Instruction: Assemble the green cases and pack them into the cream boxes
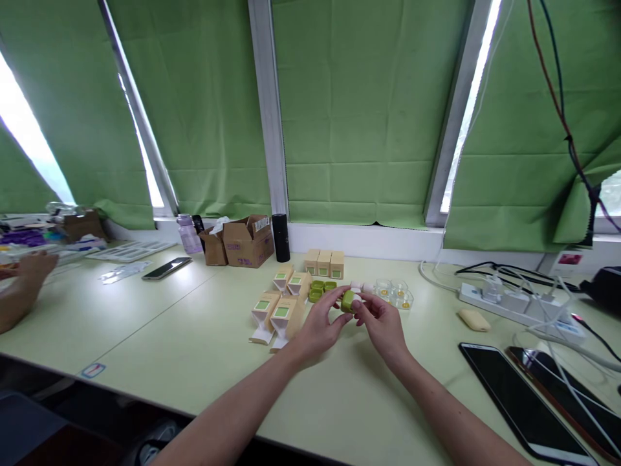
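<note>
In front of me my left hand [323, 327] grips a small green square container [347, 302] between thumb and fingers. My right hand [383, 321] pinches a small white piece [356, 299] against the container's right side. Whether the piece sits inside it I cannot tell. Just behind my hands lie several green square cups [316, 293] in a cluster and pale round pieces [367, 287]. Clear small jars [398, 288] with yellowish centres stand to the right. On the left are several small tan boxes [287, 312] with green windows, the front ones with flaps open.
Tan boxes [324, 263] stand in a row behind. Back left are cardboard cartons [247, 244], a black cylinder [280, 238] and a phone [167, 268]. At right lie a power strip [521, 310], cables and a tablet [519, 401]. Another person's hand [32, 278] is far left.
</note>
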{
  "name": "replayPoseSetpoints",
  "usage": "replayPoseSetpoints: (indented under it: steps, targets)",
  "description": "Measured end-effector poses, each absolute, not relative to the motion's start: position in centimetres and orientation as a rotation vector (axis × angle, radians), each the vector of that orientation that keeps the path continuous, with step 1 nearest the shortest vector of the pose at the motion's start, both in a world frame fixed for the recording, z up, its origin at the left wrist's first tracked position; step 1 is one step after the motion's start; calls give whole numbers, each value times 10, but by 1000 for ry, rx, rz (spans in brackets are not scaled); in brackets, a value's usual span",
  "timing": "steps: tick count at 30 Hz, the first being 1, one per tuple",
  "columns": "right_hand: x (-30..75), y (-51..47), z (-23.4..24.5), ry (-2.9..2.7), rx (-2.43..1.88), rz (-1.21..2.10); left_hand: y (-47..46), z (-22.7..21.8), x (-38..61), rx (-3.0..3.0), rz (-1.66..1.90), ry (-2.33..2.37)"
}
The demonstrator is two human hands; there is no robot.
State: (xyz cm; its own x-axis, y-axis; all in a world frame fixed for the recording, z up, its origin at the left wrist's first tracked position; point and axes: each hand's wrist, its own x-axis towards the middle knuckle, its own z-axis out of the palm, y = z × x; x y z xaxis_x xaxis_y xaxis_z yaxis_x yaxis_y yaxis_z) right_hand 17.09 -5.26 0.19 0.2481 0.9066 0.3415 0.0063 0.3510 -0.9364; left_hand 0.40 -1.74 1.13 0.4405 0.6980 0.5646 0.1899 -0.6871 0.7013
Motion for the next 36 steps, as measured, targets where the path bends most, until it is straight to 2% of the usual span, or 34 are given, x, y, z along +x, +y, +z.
replayPoseSetpoints:
  steps: [23, 26, 32, 36]
  targets:
    - [162, -58, 4, -1149, -1037, 828, -25, 11, 7, 2200, 1238, 701]
    - [165, -61, 7, -1243, -1088, 648, -21, 10, 7, 2048, 1235, 692]
    - [173, -66, 8, -1657, -1112, -33, -19, 12, 9, 1765, 1138, 586]
    - [174, -65, 4, -1769, -1100, -191, -22, 16, 11, 1738, 1105, 549]
